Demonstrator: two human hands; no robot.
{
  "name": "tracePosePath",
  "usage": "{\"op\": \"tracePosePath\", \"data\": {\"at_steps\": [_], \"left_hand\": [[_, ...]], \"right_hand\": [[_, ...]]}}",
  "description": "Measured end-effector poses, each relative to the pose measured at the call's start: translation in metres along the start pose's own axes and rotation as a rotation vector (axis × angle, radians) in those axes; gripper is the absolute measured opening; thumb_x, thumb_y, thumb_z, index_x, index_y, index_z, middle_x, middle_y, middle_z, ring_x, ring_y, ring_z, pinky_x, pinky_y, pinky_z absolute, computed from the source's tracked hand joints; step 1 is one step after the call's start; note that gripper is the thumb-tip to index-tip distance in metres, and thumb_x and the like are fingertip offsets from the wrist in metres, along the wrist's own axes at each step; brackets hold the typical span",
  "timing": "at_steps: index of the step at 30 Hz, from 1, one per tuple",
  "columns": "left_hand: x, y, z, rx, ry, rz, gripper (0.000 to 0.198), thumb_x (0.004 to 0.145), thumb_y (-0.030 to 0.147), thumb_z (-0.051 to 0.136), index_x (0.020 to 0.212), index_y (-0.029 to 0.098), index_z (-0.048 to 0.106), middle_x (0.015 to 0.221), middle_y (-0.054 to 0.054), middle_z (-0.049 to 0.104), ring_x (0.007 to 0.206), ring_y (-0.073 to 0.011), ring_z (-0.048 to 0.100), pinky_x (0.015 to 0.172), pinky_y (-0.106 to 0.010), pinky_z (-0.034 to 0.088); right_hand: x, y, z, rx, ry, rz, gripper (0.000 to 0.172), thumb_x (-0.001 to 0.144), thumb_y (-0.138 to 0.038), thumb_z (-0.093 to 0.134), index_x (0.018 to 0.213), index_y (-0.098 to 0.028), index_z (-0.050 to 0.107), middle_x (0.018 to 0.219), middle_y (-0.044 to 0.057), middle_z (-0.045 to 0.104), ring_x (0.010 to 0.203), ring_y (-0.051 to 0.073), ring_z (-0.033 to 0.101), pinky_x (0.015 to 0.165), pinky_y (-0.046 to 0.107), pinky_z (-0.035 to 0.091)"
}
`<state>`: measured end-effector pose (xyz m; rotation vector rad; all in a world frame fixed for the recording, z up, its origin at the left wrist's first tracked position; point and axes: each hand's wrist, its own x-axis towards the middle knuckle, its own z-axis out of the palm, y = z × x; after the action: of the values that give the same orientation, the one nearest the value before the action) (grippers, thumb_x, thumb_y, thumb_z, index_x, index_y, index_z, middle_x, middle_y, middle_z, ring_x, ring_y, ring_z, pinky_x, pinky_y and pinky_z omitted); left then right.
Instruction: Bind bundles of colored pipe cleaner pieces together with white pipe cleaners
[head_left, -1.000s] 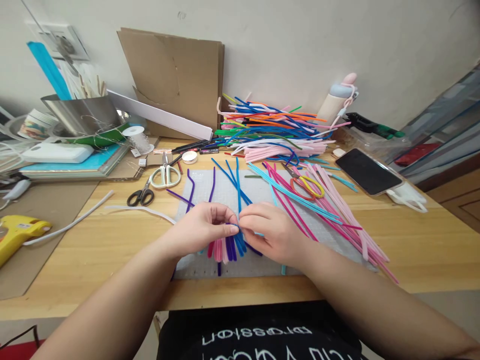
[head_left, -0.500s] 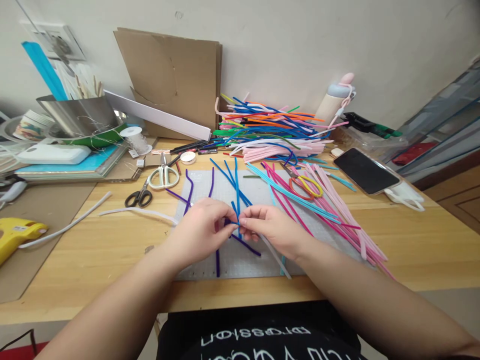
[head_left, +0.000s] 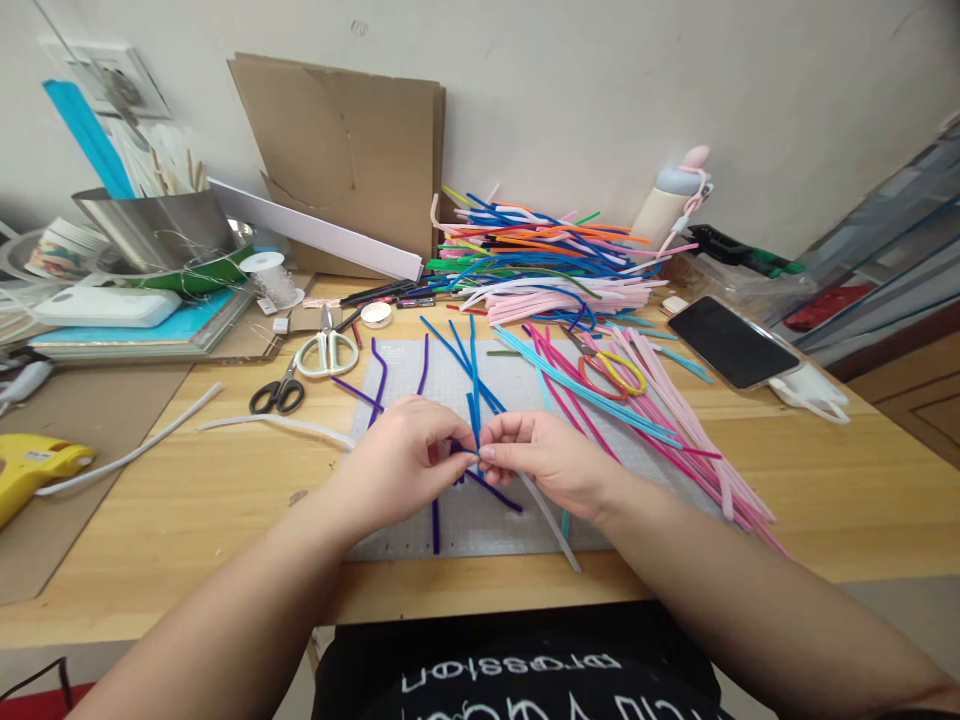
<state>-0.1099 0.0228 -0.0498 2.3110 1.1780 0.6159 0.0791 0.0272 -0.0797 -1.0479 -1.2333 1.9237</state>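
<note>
My left hand [head_left: 412, 455] and my right hand [head_left: 551, 462] meet fingertip to fingertip above the grey cutting mat [head_left: 487, 535]. Both pinch a short blue pipe cleaner [head_left: 472, 412], whose free end points up and away from me; the part between the fingertips is mostly hidden. A pale translucent stick [head_left: 553, 525] sticks out below my right hand; whether that hand holds it, I cannot tell. Longer blue pipe cleaners [head_left: 473, 350] lie just beyond the fingers. Purple pipe cleaners [head_left: 436, 525] are scattered around and under my left hand.
Light blue [head_left: 600, 388] and pink pipe cleaners [head_left: 697, 440] cover the mat's right side, with orange-yellow scissors [head_left: 622, 370] among them. A mixed pile [head_left: 547, 255] is behind. Two scissors [head_left: 327, 352] and a yellow glue gun [head_left: 45, 465] lie left; a phone [head_left: 731, 340] lies right.
The free end of the short blue pipe cleaner has swung more upright. The pale stick's near end has shifted slightly towards me. Both hands stay almost in place.
</note>
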Motion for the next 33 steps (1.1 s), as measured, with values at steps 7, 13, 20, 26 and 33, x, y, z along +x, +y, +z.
{"op": "tracePosePath", "data": {"at_steps": [7,13,20,26,33], "left_hand": [[0.0018,0.0010,-0.0001,-0.380,-0.125,-0.332,0.015,0.077,0.031,0.063,0.075,0.015,0.064,0.067,-0.001,0.064,0.048,-0.0100,0.056,0.048,-0.021,0.042],[0.0041,-0.0036,0.0002,-0.353,-0.069,-0.315,0.018,0.074,0.033,0.065,0.079,0.016,0.065,0.072,-0.002,0.065,0.058,-0.0110,0.054,0.054,-0.022,0.043],[0.0017,-0.0075,0.0022,-0.282,-0.123,-0.309,0.018,0.075,0.033,0.062,0.080,0.016,0.067,0.064,-0.001,0.063,0.052,-0.0107,0.053,0.049,-0.021,0.039],[0.0015,-0.0060,0.0008,-0.351,-0.201,-0.352,0.019,0.075,0.033,0.060,0.079,0.015,0.065,0.055,0.002,0.058,0.044,-0.0093,0.050,0.042,-0.019,0.034],[0.0024,-0.0055,-0.0007,-0.384,-0.249,-0.375,0.017,0.074,0.032,0.061,0.070,0.015,0.063,0.055,0.003,0.056,0.047,-0.0085,0.045,0.045,-0.019,0.032]], "right_hand": [[-0.0053,-0.0054,0.0055,-0.266,0.043,-0.185,0.010,0.074,-0.023,0.065,0.072,-0.016,0.058,0.063,-0.002,0.058,0.063,0.011,0.056,0.064,0.027,0.044],[-0.0039,-0.0053,0.0057,-0.159,0.070,-0.138,0.016,0.073,-0.029,0.068,0.076,-0.017,0.057,0.065,-0.002,0.058,0.062,0.011,0.057,0.062,0.026,0.045],[-0.0021,-0.0028,0.0051,-0.154,0.028,-0.091,0.023,0.070,-0.031,0.071,0.078,-0.016,0.056,0.066,-0.003,0.056,0.058,0.008,0.052,0.056,0.023,0.041],[-0.0015,-0.0011,0.0052,-0.264,0.057,-0.143,0.021,0.068,-0.029,0.072,0.075,-0.016,0.057,0.065,-0.003,0.054,0.058,0.009,0.048,0.057,0.024,0.039],[-0.0035,-0.0015,0.0046,-0.329,0.002,-0.169,0.015,0.072,-0.029,0.066,0.074,-0.017,0.056,0.063,-0.004,0.049,0.057,0.009,0.045,0.055,0.024,0.035]]}}
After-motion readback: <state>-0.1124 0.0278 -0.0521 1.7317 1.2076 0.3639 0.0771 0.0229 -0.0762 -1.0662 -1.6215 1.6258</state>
